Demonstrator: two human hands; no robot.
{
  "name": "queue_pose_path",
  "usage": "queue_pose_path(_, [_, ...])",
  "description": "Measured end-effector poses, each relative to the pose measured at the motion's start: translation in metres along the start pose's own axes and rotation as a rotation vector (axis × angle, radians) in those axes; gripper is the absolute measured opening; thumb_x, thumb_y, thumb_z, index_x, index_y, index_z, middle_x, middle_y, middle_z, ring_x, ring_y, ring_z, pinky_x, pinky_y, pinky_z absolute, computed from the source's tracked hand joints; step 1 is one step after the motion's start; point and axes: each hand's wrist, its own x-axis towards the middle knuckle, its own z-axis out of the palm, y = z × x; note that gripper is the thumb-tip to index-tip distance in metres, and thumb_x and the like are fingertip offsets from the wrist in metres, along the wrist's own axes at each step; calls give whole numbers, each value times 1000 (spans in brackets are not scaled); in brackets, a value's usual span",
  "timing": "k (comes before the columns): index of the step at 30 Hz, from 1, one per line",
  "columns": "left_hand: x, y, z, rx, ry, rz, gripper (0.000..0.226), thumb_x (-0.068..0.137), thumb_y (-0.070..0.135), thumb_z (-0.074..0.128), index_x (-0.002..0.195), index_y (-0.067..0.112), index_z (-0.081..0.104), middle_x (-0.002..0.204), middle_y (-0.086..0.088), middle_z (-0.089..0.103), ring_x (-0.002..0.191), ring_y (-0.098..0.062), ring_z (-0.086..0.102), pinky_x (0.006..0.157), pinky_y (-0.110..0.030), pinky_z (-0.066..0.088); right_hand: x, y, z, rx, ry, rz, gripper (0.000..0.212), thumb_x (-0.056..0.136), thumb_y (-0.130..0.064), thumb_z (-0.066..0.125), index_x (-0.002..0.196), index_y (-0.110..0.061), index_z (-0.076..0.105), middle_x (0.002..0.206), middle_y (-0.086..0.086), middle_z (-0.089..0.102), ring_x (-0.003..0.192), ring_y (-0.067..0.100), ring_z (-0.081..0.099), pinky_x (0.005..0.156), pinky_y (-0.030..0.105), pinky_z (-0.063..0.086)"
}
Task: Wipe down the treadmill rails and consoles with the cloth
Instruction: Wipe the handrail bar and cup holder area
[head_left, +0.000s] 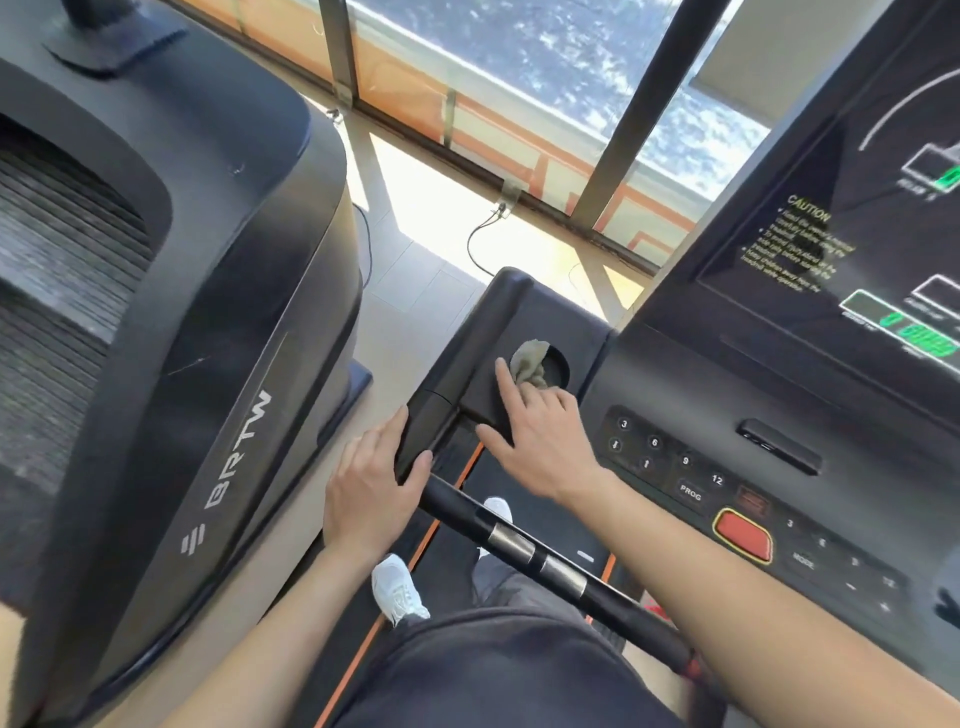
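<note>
We hold the crumpled grey-green cloth (529, 364) in our right hand (540, 441). The middle fingers curl over it and press it down, the index finger lies straight beside it, and the thumb splays out to the left. The cloth sits directly ahead of our knuckles, bunched over the near-left rim of the round cup-holder recess (560, 366) in the left wing of the dark treadmill console (701, 415).

Our left hand (371, 483) wraps around the near end of the black padded side rail (480, 332). The rail's long axis runs away from us and slightly to the right, just beside the cloth on its left. The black crossbar with silver sensor plates (540, 558) passes beneath our right forearm.

We judge the recess to be the step in hand. The rail would then need only a short shift of the cloth to the left, followed by strokes along its length. The left hand is nearer the rail but carries no cloth, and it covers the rail's near end, so it would have to let go.
</note>
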Motion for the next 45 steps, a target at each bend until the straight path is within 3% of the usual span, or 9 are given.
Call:
queue_pose_path(6, [1,-2,1,-8,10,12,62,91,40,70,148,27,49,127,4,65,111,-23,59,86,-44,54,-4,38,0,-178,-28,-34,77,99,-65,16,161,-20,13,147,14,51,144,32,36,123,49,13])
queue_pose_path(11, [1,-2,0,0,13,18,61,91,42,69,147,27,49,128,5,65,110,-22,59,86,-43,54,20,27,-3,50,-109,79,74,100,-65,19,161,-25,8,168,2,13,155,18,6,122,53,-12])
queue_pose_path(13, [2,-1,0,6,21,21,61,90,40,69,147,26,51,128,5,66,109,-22,59,85,-43,54,24,23,-4,116,-126,104,74,100,-65,17,161,-23,10,169,0,11,155,16,5,121,52,-14])
queue_pose_path(17, [2,1,0,13,24,20,61,90,40,69,146,25,52,129,6,65,109,-22,59,85,-42,54,26,21,-5,243,-151,85,65,101,-59,22,154,-21,25,162,2,31,151,17,20,123,52,-4])
queue_pose_path(21, [2,1,0,13,24,17,60,90,41,68,146,25,51,126,5,66,109,-21,59,84,-41,54,13,24,1,282,-120,8,62,96,-60,27,144,-22,34,152,-5,45,145,18,31,119,45,20])
queue_pose_path(28, [2,-1,0,1,33,27,60,90,40,70,145,24,53,130,5,66,110,-22,59,88,-41,53,-28,27,6,149,17,-123,69,98,-54,32,159,-23,26,165,-9,23,153,18,17,122,33,13])
queue_pose_path(38, [4,-5,-3,-51,23,29,61,89,45,68,145,28,52,129,5,66,112,-21,60,93,-39,51,12,-36,6,218,-126,-325,68,97,-36,37,158,-46,6,167,-18,11,156,30,5,123,53,12])
queue_pose_path(42, [8,-6,-3,-219,56,-38,55,86,35,73,138,25,59,132,6,64,119,-20,57,99,-38,48,28,-49,-14,457,-20,-312,79,93,-9,48,159,-40,18,167,-12,15,154,19,17,121,42,23])
queue_pose_path(45, [19,-5,-7,-350,218,-30,40,88,26,64,128,22,66,127,5,67,117,-20,59,104,-37,45,32,-44,-21,604,116,-144,65,94,-2,47,154,-26,39,160,-3,36,145,17,36,120,36,31])
